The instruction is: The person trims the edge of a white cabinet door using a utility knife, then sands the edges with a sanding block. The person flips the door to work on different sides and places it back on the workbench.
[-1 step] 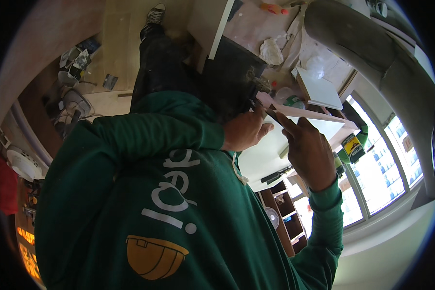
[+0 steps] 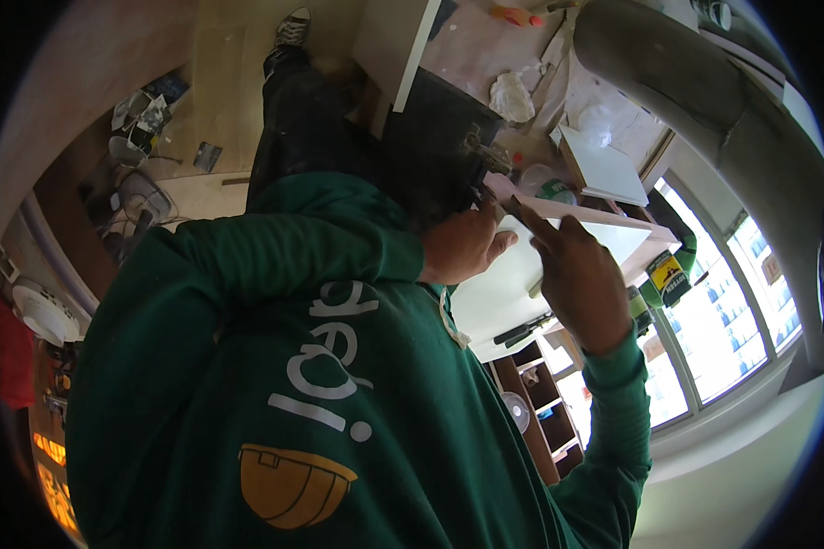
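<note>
Above a white panel [image 2: 499, 297], a person's right hand [image 2: 581, 279] is closed around a slim dark tool [image 2: 515, 205] angled toward the nearby left hand [image 2: 462, 247], whose thumb sticks out and whose grasp, if any, cannot be told.

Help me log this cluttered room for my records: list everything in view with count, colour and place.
Flat panel: one, white, right of centre
Slim tool: one, dark, in the right hand
Small board: one, white, upper right
Crumpled bundle: one, whitish, above the hands
Plastic container: one, clear and green, left of the small board
Label: one, yellow and black, before the window
Window: one, bright panes, right
Shelf unit: one, brown, lower right
Other items: uncounted, mixed, around the edges, unclear
Sneaker: one, dark and white, top
Sweatshirt: one, green, centre
Left hand: one, bare, centre
Right hand: one, bare, right of centre
</note>
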Demonstrator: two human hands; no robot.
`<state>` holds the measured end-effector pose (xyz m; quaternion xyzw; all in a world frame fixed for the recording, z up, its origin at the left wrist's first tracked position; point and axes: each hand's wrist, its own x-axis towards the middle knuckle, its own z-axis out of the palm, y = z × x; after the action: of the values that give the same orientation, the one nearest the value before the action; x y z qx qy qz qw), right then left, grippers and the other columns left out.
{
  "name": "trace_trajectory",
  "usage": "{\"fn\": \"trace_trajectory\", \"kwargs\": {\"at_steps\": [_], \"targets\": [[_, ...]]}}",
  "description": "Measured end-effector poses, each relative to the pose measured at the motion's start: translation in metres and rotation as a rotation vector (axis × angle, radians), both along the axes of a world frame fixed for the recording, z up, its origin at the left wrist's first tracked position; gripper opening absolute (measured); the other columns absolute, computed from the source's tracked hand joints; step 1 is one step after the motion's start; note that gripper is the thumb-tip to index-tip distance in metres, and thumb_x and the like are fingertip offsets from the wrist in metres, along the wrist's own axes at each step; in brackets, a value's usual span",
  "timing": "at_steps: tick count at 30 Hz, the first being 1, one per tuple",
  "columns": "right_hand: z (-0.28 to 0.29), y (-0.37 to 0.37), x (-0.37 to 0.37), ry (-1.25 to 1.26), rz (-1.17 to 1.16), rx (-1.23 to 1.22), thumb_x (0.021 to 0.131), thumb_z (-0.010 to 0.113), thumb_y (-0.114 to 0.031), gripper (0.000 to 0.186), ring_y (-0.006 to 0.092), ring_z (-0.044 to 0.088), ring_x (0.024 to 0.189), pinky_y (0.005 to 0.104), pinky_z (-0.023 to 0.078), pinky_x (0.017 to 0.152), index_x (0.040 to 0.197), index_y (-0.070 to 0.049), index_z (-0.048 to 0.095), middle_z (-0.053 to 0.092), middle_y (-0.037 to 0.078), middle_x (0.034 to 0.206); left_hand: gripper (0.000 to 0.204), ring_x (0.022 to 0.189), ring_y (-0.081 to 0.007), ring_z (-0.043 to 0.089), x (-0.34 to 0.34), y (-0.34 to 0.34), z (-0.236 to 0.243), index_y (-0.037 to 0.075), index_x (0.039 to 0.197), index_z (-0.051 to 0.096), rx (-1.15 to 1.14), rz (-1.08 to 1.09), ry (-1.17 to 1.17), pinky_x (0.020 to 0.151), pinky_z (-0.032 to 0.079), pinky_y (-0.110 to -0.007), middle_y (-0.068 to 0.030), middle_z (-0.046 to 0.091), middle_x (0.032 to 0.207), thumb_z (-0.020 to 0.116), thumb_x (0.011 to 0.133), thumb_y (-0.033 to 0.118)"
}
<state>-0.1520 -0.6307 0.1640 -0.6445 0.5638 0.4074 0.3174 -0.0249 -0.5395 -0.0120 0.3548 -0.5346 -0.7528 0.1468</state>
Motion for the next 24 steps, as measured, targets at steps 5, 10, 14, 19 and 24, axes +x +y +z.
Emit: {"fn": "trace_trajectory", "kwargs": {"at_steps": [5, 10, 14, 19, 24], "targets": [[-0.013, -0.006, -0.012, -0.092, -0.081, -0.085, 0.108, 0.064, -0.013, 0.048, 0.0435, 0.074, 0.087, 0.0549, 0.060, 0.076, 0.154, -0.024, 0.065, 0.069, 0.023, 0.101, 0.062, 0.070, -0.0451, 0.077, -0.003, 0.002, -0.010, -0.019, 0.130, 0.051, -0.079, 0.007, -0.030, 0.063, 0.062, -0.052, -0.0315, 0.073, 0.078, 0.056, 0.115, 0.041], [0.011, -0.001, -0.011, -0.031, -0.041, -0.043, 0.107, 0.067, -0.015, 0.042, 0.0406, 0.074, 0.085, 0.0522, 0.058, 0.076, 0.147, -0.022, 0.072, 0.068, 0.020, 0.096, 0.054, 0.070, -0.0469, 0.075, 0.002, 0.002, -0.002, -0.015, 0.120, 0.052, -0.051, 0.025, 0.026, 0.061, 0.059, -0.052, -0.0344, 0.070, 0.077, 0.056, 0.117, 0.039], [0.018, -0.001, 0.000, 0.001, -0.097, -0.016, 0.106, 0.068, -0.014, 0.043, 0.0394, 0.070, 0.079, 0.0526, 0.056, 0.074, 0.148, -0.023, 0.073, 0.066, 0.017, 0.093, 0.051, 0.069, -0.0442, 0.076, 0.001, 0.005, -0.004, -0.012, 0.116, 0.052, -0.071, 0.012, 0.001, 0.060, 0.060, -0.051, -0.0326, 0.071, 0.076, 0.057, 0.116, 0.040], [0.020, -0.002, -0.001, -0.019, -0.113, 0.006, 0.106, 0.068, -0.012, 0.043, 0.0390, 0.070, 0.079, 0.0524, 0.056, 0.075, 0.148, -0.021, 0.073, 0.066, 0.017, 0.093, 0.050, 0.068, -0.0425, 0.077, -0.003, 0.006, -0.005, -0.009, 0.113, 0.052, -0.122, 0.005, -0.040, 0.059, 0.060, -0.050, -0.0306, 0.072, 0.076, 0.057, 0.116, 0.040], [0.020, -0.002, -0.003, -0.029, -0.096, 0.003, 0.106, 0.069, -0.012, 0.044, 0.0380, 0.071, 0.079, 0.0515, 0.056, 0.076, 0.148, -0.022, 0.072, 0.066, 0.017, 0.094, 0.051, 0.068, -0.0430, 0.077, -0.002, 0.006, -0.004, -0.009, 0.112, 0.053, -0.094, 0.012, -0.022, 0.058, 0.060, -0.050, -0.0299, 0.072, 0.076, 0.057, 0.116, 0.041]]}}
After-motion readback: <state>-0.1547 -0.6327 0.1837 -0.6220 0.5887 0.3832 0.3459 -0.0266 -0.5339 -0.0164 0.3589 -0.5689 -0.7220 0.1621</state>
